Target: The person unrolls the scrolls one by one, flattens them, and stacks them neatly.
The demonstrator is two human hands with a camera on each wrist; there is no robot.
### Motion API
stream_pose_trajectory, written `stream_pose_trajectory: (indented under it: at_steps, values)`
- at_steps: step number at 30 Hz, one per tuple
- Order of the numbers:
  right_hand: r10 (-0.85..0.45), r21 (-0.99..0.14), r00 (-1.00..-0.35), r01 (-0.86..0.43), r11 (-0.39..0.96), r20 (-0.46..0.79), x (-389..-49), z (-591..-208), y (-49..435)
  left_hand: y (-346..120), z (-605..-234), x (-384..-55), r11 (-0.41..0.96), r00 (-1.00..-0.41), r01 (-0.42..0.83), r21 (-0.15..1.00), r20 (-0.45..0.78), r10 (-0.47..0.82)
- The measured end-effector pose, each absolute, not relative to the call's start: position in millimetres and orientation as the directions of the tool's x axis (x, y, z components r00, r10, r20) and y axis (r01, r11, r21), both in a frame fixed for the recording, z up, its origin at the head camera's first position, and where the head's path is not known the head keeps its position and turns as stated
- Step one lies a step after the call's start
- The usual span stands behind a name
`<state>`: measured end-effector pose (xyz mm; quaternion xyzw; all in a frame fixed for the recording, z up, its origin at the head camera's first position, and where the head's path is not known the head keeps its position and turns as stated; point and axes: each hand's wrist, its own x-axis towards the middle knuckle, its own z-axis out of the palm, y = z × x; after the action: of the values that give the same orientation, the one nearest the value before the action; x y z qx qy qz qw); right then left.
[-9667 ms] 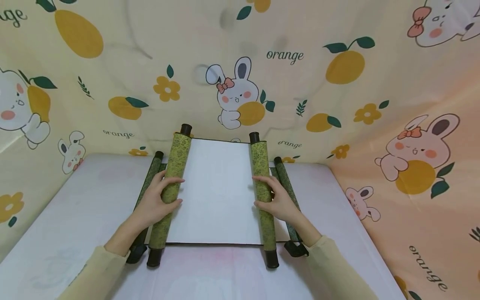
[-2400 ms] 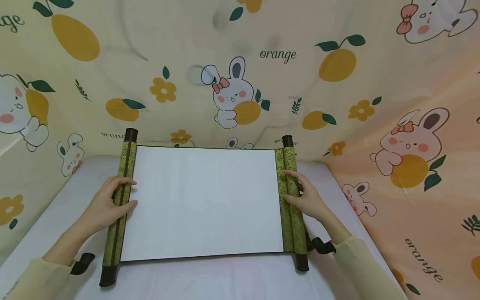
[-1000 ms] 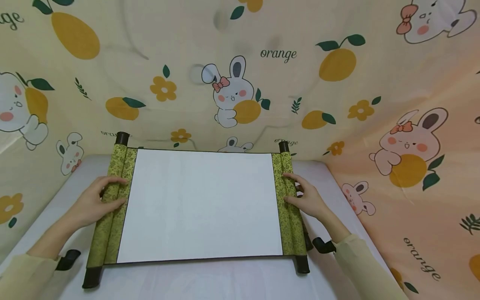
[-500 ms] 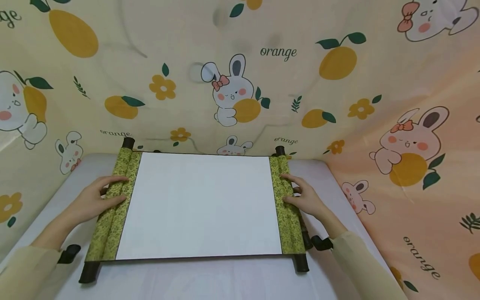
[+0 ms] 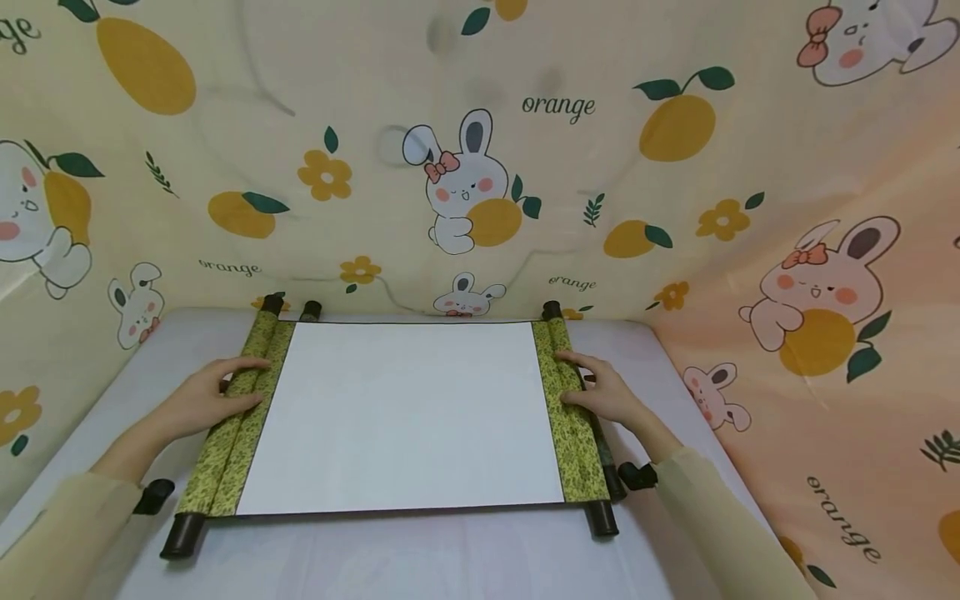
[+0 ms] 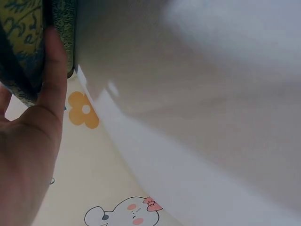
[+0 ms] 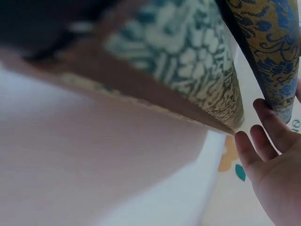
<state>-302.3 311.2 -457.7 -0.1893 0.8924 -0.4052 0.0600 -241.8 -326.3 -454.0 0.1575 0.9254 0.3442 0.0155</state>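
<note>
A scroll lies spread open in front of me, its blank white paper [image 5: 405, 417] framed by yellow-green patterned bands at both ends. My left hand [image 5: 198, 396] grips the left roller [image 5: 210, 467], thumb and forefinger on its top. On the other side my right hand [image 5: 603, 390] holds the right roller [image 5: 579, 433] the same way. Both rollers end in black knobs. The left wrist view shows the left hand [image 6: 40, 132] against patterned cloth [image 6: 23, 35]. In the right wrist view, fingers of the right hand [image 7: 277, 172] touch a patterned roller [image 7: 275, 52].
Under the scroll is a second, dark green rolled piece, whose black knob [image 5: 311, 311] shows behind the top edge and whose right roll [image 5: 604, 450] shows at the side. The white tabletop [image 5: 420, 558] meets a printed cloth backdrop [image 5: 360, 100] at the back and sides.
The hands have moved apart, unrolling the scroll from a narrow strip to a wide sheet. In the last half second its far edge has come down, uncovering the dark knob behind.
</note>
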Motion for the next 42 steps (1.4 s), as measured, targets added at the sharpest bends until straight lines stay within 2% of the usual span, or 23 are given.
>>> stream_pose_trajectory:
  at_steps: [8,14,30,37,42]
  values:
    - [-0.429,-0.711,-0.903,-0.329,0.622,0.043,-314.1,-457.4,309.7,-324.4,-457.2,-250.9,0.711,-0.956,0.231,0.664,0.021,0.292]
    - [-0.438,-0.690,-0.898,-0.345,0.636,0.045,-321.4,-458.7,308.0,-325.2,-460.1,-256.4,0.691,-0.962,0.218,0.690,0.032,0.272]
    - [-0.368,-0.643,-0.923,-0.216,0.735,-0.111,-319.7,-461.8,300.8,-325.1,-464.3,-258.4,0.700,-0.970,0.157,0.697,-0.025,0.243]
    - [-0.393,-0.619,-0.915,-0.256,0.742,-0.093,-316.6,-465.5,299.7,-319.6,-465.3,-260.3,0.745,-0.971,0.152,0.649,-0.044,0.236]
    - [-0.417,-0.604,-0.905,-0.291,0.742,-0.077,-315.2,-470.1,300.3,-317.5,-467.3,-257.7,0.741,-0.971,0.142,0.656,-0.052,0.233]
